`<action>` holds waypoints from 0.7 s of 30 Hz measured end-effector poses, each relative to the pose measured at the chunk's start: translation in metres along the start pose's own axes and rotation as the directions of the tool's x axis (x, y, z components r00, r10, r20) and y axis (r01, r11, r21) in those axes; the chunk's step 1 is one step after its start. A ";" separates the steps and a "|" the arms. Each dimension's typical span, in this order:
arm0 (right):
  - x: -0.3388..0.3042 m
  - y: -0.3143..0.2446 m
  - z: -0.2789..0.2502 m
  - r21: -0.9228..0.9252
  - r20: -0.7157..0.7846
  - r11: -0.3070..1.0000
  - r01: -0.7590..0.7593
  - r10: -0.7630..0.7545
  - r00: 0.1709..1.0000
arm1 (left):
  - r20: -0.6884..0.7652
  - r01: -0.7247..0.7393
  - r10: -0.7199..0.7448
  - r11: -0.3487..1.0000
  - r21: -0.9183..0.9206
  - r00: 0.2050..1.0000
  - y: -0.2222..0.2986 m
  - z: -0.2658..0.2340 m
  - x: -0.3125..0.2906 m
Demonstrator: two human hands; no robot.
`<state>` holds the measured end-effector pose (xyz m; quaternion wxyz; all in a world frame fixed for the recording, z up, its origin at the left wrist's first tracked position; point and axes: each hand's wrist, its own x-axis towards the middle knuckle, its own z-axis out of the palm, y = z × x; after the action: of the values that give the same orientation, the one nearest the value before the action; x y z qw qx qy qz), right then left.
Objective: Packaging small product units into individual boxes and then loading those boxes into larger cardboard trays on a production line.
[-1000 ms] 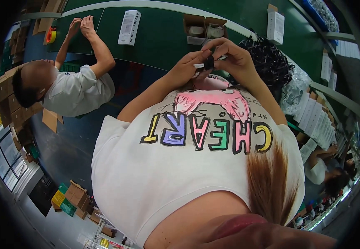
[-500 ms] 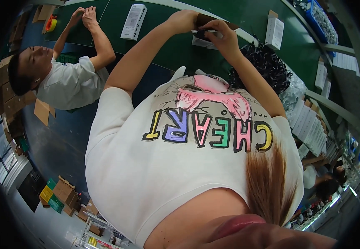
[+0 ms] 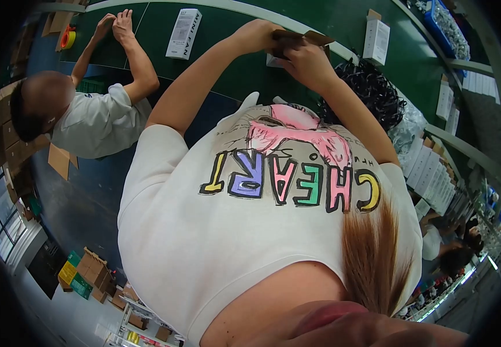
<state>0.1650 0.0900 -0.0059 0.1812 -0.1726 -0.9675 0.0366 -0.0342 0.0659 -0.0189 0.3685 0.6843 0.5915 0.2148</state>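
Observation:
Above the green table, my left hand [image 3: 257,36] is closed round the side of a small brown cardboard box [image 3: 318,38], whose flap stands up at the far right. My right hand [image 3: 307,62] is at the box's opening, fingers bent and pressed together; its fingertips and whatever they hold are hidden. Under my hands a bit of a white box [image 3: 273,61] shows on the table. Nearest to my right forearm lies a heap of black cords or straps [image 3: 366,95].
On the green table [image 3: 227,72] stand a white printed carton [image 3: 183,34] at left and an open-topped white carton [image 3: 376,40] at right. A co-worker [image 3: 103,124] works at the left. Stacked white cartons [image 3: 432,179] and a blue bin [image 3: 448,29] are on the right.
My right hand has moved up against the cardboard box, and the dark thing it pinched is now hidden. My left hand has shifted slightly down and right.

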 end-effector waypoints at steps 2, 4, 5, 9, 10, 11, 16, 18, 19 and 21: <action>-0.002 -0.009 -0.002 -0.050 0.076 0.998 0.045 -0.041 0.996 | 0.048 0.124 -0.118 0.976 -0.181 0.992 0.002 0.004 -0.003; -0.003 -0.016 -0.004 -0.074 0.114 0.995 0.065 -0.057 0.992 | 0.083 0.187 -0.171 0.946 -0.264 0.982 0.001 0.008 -0.007; -0.003 -0.019 -0.005 -0.068 0.068 0.997 0.045 -0.041 0.997 | 0.026 0.155 -0.155 0.925 -0.346 0.988 -0.002 0.012 -0.011; -0.002 -0.026 -0.003 -0.038 -0.066 0.999 -0.010 0.007 0.998 | -0.146 0.035 -0.142 0.825 -0.564 0.979 -0.021 0.018 -0.026; -0.005 -0.026 -0.002 0.006 -0.090 1.000 0.003 -0.002 0.996 | -0.122 0.063 -0.147 0.851 -0.521 0.982 -0.025 0.017 -0.027; -0.007 -0.025 -0.001 0.050 -0.114 0.999 0.016 -0.011 0.993 | -0.097 0.089 -0.154 0.875 -0.476 0.983 -0.030 0.016 -0.027; -0.028 -0.029 -0.007 0.249 -0.126 0.960 -0.127 0.162 0.979 | -0.051 0.115 -0.192 0.758 -0.642 0.980 -0.043 0.015 -0.045; -0.035 -0.034 -0.011 0.346 -0.071 0.891 -0.294 0.337 0.939 | -0.052 0.070 -0.211 0.533 -0.843 0.976 -0.042 0.018 -0.055; -0.036 -0.034 -0.010 0.346 -0.073 0.890 -0.297 0.341 0.937 | -0.049 0.073 -0.209 0.535 -0.842 0.977 -0.042 0.021 -0.057; -0.037 -0.031 -0.003 0.370 -0.110 0.863 -0.344 0.409 0.906 | -0.094 0.052 -0.257 0.509 -0.859 0.962 -0.038 0.029 -0.058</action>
<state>0.1888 0.0483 -0.0120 0.2867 -0.3273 -0.8724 0.2227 -0.0495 0.0036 -0.0581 0.6081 0.3350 0.5055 0.5123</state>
